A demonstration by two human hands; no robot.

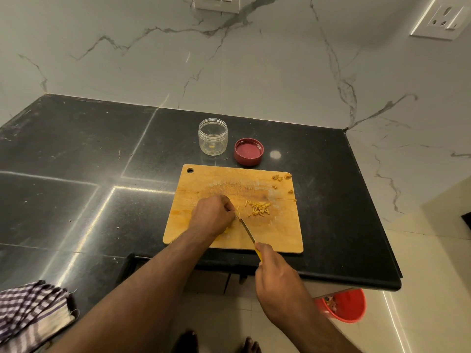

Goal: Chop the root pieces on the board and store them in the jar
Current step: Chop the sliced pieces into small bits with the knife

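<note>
Gripping a knife point(246, 230) by its yellow handle, the right hand point(276, 275) sits at the lower centre-right of the head view, fingers curled round the handle, blade angled up and left onto the wooden cutting board point(280, 233). The blade tip meets the board just beside the left hand point(212, 215), which lies knuckles-up in the middle of the frame with its fingers bent down, pinching a small root piece point(237, 213) against the board at the knife's edge; most of that piece is hidden under the fingers.

Just right of the blade, near the centre of the board, lies a loose heap of chopped root sticks point(258, 209), pale yellow and thin. A few brownish root scraps point(280, 177) sit apart in the board's upper right corner. The board rests on a black stone countertop point(76, 161), near its front edge.

Above the board, toward the frame's centre, a clear plastic jar point(213, 136) stands upright and uncapped, with a tiny yellow bit or two at its bottom. Its red lid point(248, 151) lies upturned just beside it on the right, apart from the jar.

At the lower left edge a checked cloth point(30, 312) lies on the countertop. At the lower right, below the counter edge, a red bucket point(344, 305) stands on the tiled floor. White veined marble wall point(229, 59) fills the top of the frame, with a socket plate point(444, 20) at the upper right.
</note>
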